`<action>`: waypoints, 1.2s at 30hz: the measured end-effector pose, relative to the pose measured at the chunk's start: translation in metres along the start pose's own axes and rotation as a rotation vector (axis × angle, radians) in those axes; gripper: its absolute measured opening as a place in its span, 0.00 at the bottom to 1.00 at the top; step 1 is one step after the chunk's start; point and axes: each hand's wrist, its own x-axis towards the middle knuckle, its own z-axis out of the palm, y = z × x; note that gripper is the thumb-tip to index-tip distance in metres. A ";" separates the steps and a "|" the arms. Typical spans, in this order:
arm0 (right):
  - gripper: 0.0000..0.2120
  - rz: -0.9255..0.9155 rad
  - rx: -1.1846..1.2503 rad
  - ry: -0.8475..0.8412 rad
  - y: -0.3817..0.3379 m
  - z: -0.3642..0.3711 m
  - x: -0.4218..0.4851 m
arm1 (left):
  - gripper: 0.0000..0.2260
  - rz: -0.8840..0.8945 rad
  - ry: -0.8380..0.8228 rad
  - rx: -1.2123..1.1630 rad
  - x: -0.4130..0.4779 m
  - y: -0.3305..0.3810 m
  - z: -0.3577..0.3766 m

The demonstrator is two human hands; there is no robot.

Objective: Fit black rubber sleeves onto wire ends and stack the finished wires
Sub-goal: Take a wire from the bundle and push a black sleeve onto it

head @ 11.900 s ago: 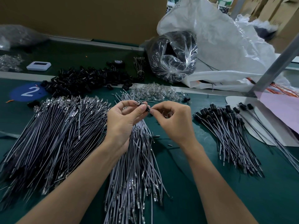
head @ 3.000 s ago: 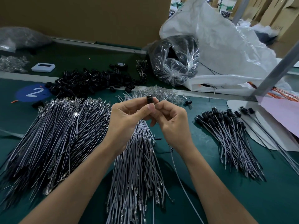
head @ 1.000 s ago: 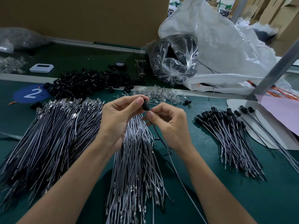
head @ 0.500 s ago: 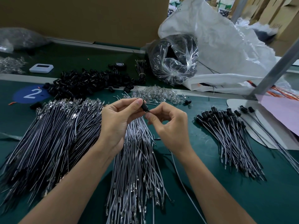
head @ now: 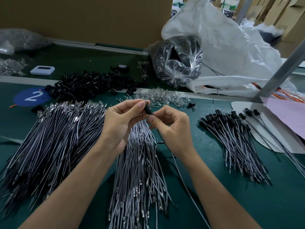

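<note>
My left hand (head: 121, 123) pinches a black rubber sleeve (head: 147, 109) between thumb and fingertips above the green table (head: 214, 204). My right hand (head: 171, 128) pinches the grey wire (head: 186, 187) just below the sleeve; the wire trails down toward the table's front edge. A heap of loose black sleeves (head: 92, 85) lies at the back left. Bare grey wires lie in a big pile (head: 49, 142) at left and a smaller bundle (head: 142, 171) under my hands. Finished wires with sleeves (head: 231, 138) are stacked at right.
A small pile of clear bulbs (head: 161, 96) lies behind my hands. Farther back sit a clear bag of black parts (head: 178, 61), a big white sack (head: 231, 47) and a white device (head: 42, 70). A metal post (head: 280, 70) and pink paper (head: 287, 114) stand at right.
Over three seconds the sleeve went from upright at my left fingertips to tilted, with the wire now trailing out below it. In the last half second my hands barely moved.
</note>
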 end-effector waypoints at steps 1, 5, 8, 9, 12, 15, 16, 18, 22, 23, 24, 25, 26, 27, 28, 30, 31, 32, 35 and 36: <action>0.06 -0.003 -0.003 -0.002 0.000 0.000 0.000 | 0.04 0.003 -0.006 0.005 0.000 0.000 0.000; 0.04 -0.025 -0.025 0.021 0.000 -0.001 0.000 | 0.05 0.018 -0.015 0.016 0.001 0.001 0.001; 0.03 -0.066 -0.056 0.051 -0.001 -0.001 0.000 | 0.05 0.018 -0.007 0.018 0.002 0.002 0.000; 0.03 -0.087 -0.073 0.059 0.000 -0.001 0.000 | 0.05 0.013 -0.001 0.018 0.002 0.001 0.000; 0.03 -0.152 -0.135 0.081 0.001 -0.001 0.000 | 0.06 -0.013 -0.004 0.014 0.001 0.000 -0.001; 0.03 -0.190 -0.177 0.105 0.001 0.000 -0.001 | 0.06 -0.031 -0.032 0.023 0.002 0.000 -0.002; 0.03 -0.189 -0.175 0.108 0.002 0.000 -0.001 | 0.06 -0.026 -0.043 0.033 0.002 0.000 -0.002; 0.04 -0.167 -0.159 0.100 0.002 0.000 -0.001 | 0.06 -0.008 -0.064 0.048 0.002 0.001 -0.003; 0.06 -0.053 -0.074 0.044 0.001 0.000 0.001 | 0.04 0.018 -0.089 0.059 0.002 0.001 -0.003; 0.06 -0.034 -0.055 0.033 0.001 -0.001 0.001 | 0.05 0.022 -0.094 0.060 0.002 0.001 -0.003; 0.06 -0.020 -0.035 0.021 0.001 -0.001 0.002 | 0.05 0.024 -0.097 0.059 0.002 0.001 -0.003; 0.06 -0.011 -0.017 0.010 0.001 -0.002 0.002 | 0.05 0.027 -0.098 0.058 0.002 0.001 -0.004; 0.05 -0.007 -0.006 -0.001 0.001 -0.002 0.002 | 0.05 0.032 -0.101 0.061 0.002 0.001 -0.004; 0.05 -0.008 -0.006 -0.009 0.002 -0.002 0.003 | 0.05 0.039 -0.107 0.066 0.002 0.002 -0.004; 0.04 -0.014 -0.013 -0.014 0.002 -0.002 0.003 | 0.05 0.045 -0.115 0.071 0.002 0.001 -0.004; 0.04 -0.025 -0.028 -0.022 0.003 -0.002 0.003 | 0.05 0.053 -0.122 0.079 0.001 0.001 -0.003; 0.04 -0.029 -0.034 -0.027 0.003 -0.002 0.003 | 0.05 0.057 -0.118 0.085 0.001 0.001 -0.003; 0.03 -0.032 -0.039 -0.031 0.004 -0.002 0.002 | 0.04 0.062 -0.114 0.092 0.001 0.000 -0.003; 0.03 -0.021 -0.014 -0.027 0.004 -0.002 0.003 | 0.03 0.086 -0.120 0.112 0.001 0.001 -0.003; 0.03 -0.006 0.013 -0.028 0.004 -0.003 0.003 | 0.03 0.096 -0.124 0.118 0.001 0.001 -0.003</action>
